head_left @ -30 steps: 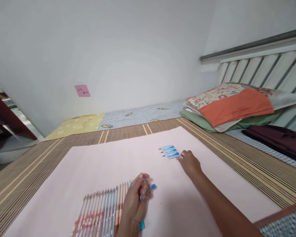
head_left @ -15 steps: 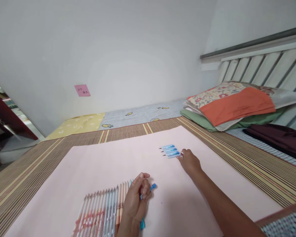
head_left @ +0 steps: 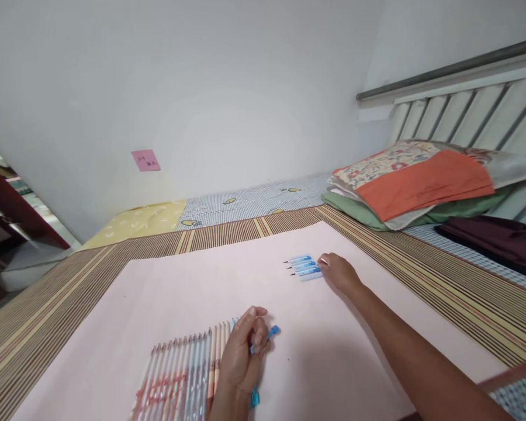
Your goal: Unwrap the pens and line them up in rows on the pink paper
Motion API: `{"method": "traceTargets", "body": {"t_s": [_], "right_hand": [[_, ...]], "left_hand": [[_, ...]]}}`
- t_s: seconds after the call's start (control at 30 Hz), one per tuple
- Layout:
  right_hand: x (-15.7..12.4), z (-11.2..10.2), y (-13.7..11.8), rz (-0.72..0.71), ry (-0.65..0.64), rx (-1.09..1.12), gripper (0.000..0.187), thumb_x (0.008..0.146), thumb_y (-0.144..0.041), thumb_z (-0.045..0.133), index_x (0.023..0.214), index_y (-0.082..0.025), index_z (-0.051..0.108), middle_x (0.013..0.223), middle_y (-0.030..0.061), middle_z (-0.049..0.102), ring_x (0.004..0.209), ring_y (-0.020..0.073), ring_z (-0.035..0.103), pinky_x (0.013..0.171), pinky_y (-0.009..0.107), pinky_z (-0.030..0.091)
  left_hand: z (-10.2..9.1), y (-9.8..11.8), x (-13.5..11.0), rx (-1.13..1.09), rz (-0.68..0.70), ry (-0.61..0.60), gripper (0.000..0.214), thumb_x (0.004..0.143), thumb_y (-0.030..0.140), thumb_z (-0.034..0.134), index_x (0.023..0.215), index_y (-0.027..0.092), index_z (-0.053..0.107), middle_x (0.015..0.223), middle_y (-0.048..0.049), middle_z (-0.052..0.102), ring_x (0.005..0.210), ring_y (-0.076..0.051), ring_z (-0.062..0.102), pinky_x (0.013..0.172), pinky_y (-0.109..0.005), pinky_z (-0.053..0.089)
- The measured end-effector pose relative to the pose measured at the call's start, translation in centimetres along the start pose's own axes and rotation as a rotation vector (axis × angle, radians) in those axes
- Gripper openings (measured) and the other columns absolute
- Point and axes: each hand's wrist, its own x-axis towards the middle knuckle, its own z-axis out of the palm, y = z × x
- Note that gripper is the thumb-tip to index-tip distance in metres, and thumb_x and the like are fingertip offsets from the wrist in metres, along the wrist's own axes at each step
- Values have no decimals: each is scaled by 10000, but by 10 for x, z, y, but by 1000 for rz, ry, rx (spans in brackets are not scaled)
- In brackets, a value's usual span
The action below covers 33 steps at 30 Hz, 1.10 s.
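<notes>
My left hand (head_left: 248,348) is closed with a blue pen (head_left: 273,331) in it; the pen's blue end sticks out past the fingers. Under that wrist, a turquoise pen end (head_left: 255,399) shows. Left of the hand lies a row of several slim pens (head_left: 175,374), pale, reddish, bluish and peach, side by side with tips pointing away; my forearm hides part of it. Farther off, my right hand (head_left: 339,273) has its fingers bent together at the right ends of several short blue pens (head_left: 303,268) with dark tips facing left. Whatever is between those fingertips is hidden.
A large pale pink sheet (head_left: 193,286) lies on a striped mat (head_left: 377,257). Folded cloths and pillows (head_left: 425,181) are piled at the right by a white radiator (head_left: 456,114). Dark folded cloth (head_left: 499,242) lies nearby. A pink note (head_left: 146,160) is on the wall.
My right hand has shifted slightly up and away from the lowest short pen's end, toward the ends of the upper ones. My left hand stays put with its pen.
</notes>
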Motion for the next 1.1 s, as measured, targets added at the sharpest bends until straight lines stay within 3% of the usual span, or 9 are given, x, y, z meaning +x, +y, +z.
{"method": "traceTargets", "body": {"t_s": [0.17, 0.27, 0.4, 0.7, 1.1], "right_hand": [[-11, -4, 4, 36, -19, 12, 75, 855, -193, 578, 818, -195, 644, 759, 19, 650, 663, 150, 534, 605, 264, 282], [-24, 4, 3, -78, -36, 6, 95, 852, -138, 571, 853, -208, 636, 865, 14, 669, 720, 142, 561, 634, 257, 296], [-30, 16, -2, -222, -25, -143, 139, 953, -151, 506, 947, -203, 635, 1048, 45, 652, 771, 142, 590, 643, 267, 291], [-24, 22, -8, -229, -34, -320, 166, 991, -156, 455, 1015, -190, 616, 1084, 55, 637, 742, 142, 610, 579, 288, 269], [-25, 26, -8, -217, -13, -346, 161, 990, -148, 457, 1061, -189, 596, 1119, 65, 651, 796, 164, 647, 573, 292, 287]], "left_hand": [[-2, 0, 1, -22, 2, -9, 404, 794, 496, 803, 894, 119, 701, 475, 98, 379, 445, -47, 211, 437, -207, 193], [-1, 0, 1, -21, -3, -18, 388, 790, 474, 811, 890, 115, 703, 473, 98, 384, 444, -44, 207, 439, -207, 186], [-1, 0, 1, -14, -1, -3, 425, 776, 506, 817, 893, 112, 706, 477, 97, 388, 453, -44, 220, 443, -204, 194], [-3, 0, 3, -20, 3, -10, 379, 797, 463, 804, 892, 111, 702, 472, 97, 387, 442, -44, 221, 439, -204, 199], [-1, 0, 3, -26, -5, -4, 377, 787, 452, 817, 889, 106, 706, 469, 97, 394, 439, -40, 218, 437, -205, 203]]}}
